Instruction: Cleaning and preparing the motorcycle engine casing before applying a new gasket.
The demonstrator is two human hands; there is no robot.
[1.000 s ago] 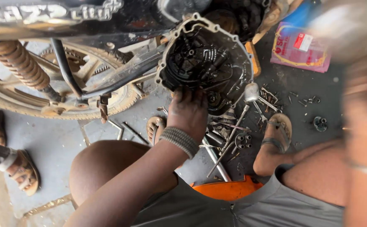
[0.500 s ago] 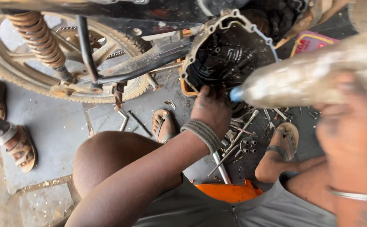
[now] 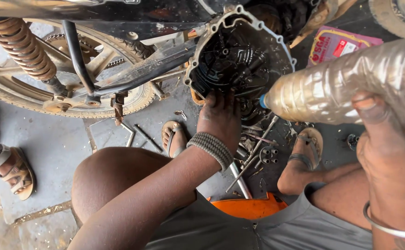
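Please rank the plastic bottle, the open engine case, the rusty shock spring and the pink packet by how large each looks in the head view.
1. plastic bottle, though nearness to the camera inflates it
2. open engine case
3 and 4. rusty shock spring and pink packet look alike; no ranking.

Bottle [image 3: 351, 83] base beyond frame edge

Soft, even daylight fills the scene, with faint shadows on the concrete floor [image 3: 54, 153]; the plastic bottle [image 3: 351, 83] (very close to the lens) is blurred and glinting, while the oily engine case [image 3: 239, 55] shows small highlights
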